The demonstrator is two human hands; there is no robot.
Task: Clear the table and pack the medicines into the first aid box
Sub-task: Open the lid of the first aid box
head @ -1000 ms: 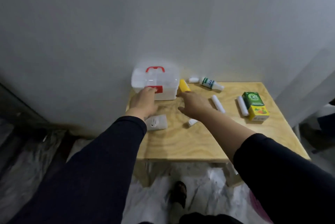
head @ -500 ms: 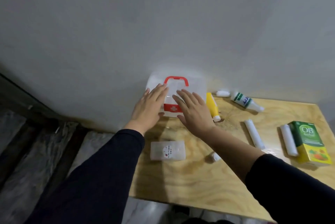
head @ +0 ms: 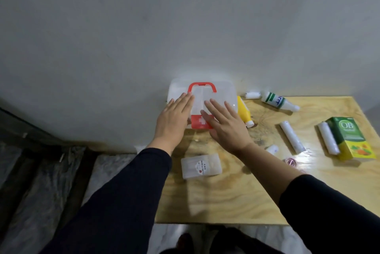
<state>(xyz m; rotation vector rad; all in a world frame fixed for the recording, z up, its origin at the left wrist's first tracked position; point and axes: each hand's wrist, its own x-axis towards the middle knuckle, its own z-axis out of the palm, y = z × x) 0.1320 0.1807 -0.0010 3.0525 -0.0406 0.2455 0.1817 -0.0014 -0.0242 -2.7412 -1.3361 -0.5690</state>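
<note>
The translucent first aid box with a red handle and red cross latch stands closed at the table's back left corner against the wall. My left hand lies flat on its left side, fingers apart. My right hand lies flat over its right front, fingers spread, holding nothing. Beside the box lie a yellow tube, a white bottle with a green label and a small white vial. Two white rolls and a green and yellow carton lie to the right.
A small translucent case with a label lies on the wooden table under my forearms. A small white cap and a pink round item sit by my right forearm. A grey wall stands behind the table; dark flooring is at left.
Both hands have moved forward from the table in front of the box onto its lid. The view has tilted down and closer to the table.
</note>
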